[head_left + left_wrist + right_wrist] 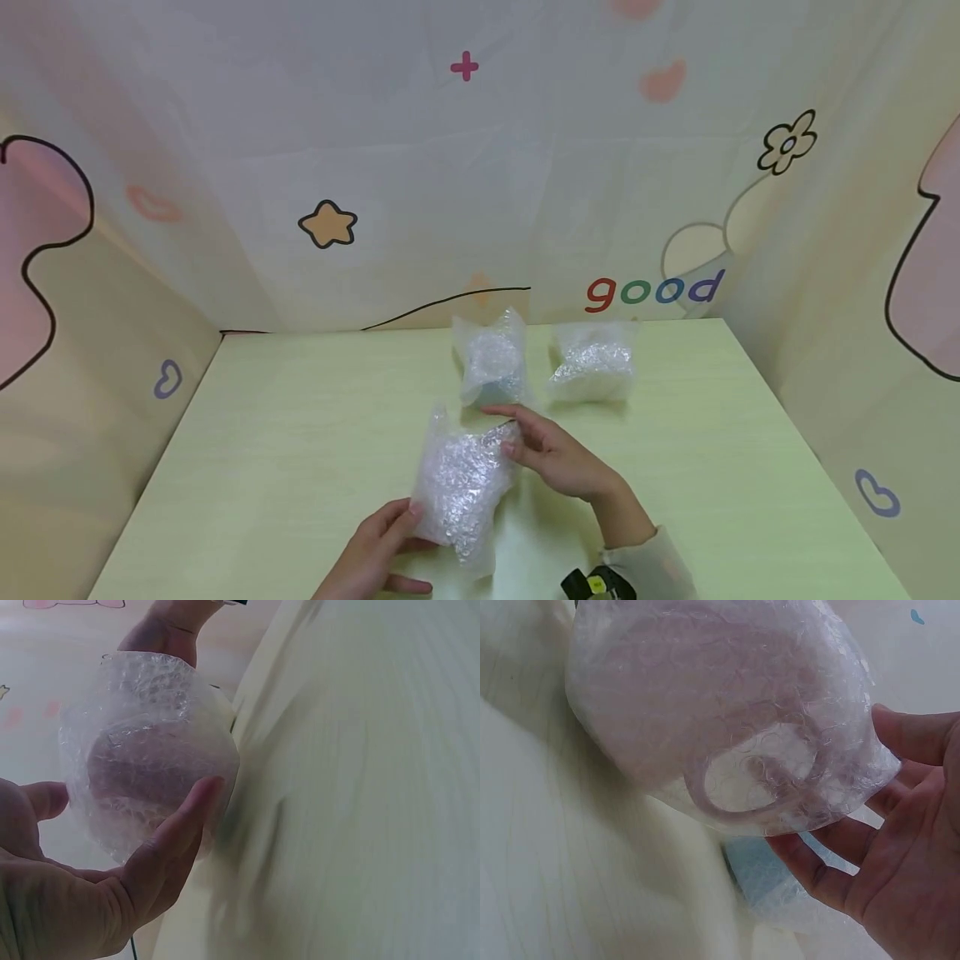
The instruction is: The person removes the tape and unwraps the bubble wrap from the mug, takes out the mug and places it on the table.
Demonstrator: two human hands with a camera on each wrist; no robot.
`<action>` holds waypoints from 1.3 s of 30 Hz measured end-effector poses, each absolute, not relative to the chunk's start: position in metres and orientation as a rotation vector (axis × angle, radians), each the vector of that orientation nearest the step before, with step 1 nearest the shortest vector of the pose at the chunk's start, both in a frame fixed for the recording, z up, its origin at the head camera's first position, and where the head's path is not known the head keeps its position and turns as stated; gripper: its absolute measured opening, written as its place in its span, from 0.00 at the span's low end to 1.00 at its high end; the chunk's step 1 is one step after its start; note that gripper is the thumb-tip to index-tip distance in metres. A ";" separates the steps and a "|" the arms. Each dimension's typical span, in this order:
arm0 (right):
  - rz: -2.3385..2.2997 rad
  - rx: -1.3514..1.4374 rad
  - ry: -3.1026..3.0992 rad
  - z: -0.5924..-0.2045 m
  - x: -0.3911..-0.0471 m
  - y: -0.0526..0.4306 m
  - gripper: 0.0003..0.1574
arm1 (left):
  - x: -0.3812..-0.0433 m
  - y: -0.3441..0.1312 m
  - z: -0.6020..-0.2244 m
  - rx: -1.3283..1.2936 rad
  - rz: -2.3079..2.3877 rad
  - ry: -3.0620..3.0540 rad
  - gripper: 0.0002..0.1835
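Observation:
A pinkish mug in bubble wrap point(463, 483) is held between both hands over the near middle of the table; its looped handle shows through the plastic in the right wrist view point(742, 776). My left hand point(378, 542) grips the lower left side of the bundle, thumb and fingers spread around it in the left wrist view point(97, 885). At the upper right corner, my right hand point(558, 454) pinches the wrap, with the thumb on the near side and fingers behind point(900, 840).
Two more bubble-wrapped bundles stand at the table's back: one with a bluish part point(495, 362) just beyond the right hand, and a whitish one point(594, 362) to its right. Patterned cloth walls point(405, 167) enclose the pale table point(262, 433) at the back and both sides.

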State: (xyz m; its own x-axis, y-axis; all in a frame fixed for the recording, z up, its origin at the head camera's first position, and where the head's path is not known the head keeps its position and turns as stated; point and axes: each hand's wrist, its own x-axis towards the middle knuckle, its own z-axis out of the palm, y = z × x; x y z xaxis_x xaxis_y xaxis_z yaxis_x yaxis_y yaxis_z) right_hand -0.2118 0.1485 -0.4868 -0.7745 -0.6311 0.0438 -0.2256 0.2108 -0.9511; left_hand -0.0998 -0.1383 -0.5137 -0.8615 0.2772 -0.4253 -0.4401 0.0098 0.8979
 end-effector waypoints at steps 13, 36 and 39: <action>-1.622 -0.747 2.119 -0.491 -0.215 0.156 0.23 | -0.094 -0.125 -0.511 -0.185 1.842 1.815 0.47; -1.691 -0.727 2.092 -0.496 -0.213 0.161 0.20 | -0.098 -0.113 -0.513 -0.191 1.726 1.937 0.50; -1.697 -0.722 2.091 -0.497 -0.212 0.160 0.20 | -0.097 -0.114 -0.513 -0.184 1.705 1.955 0.49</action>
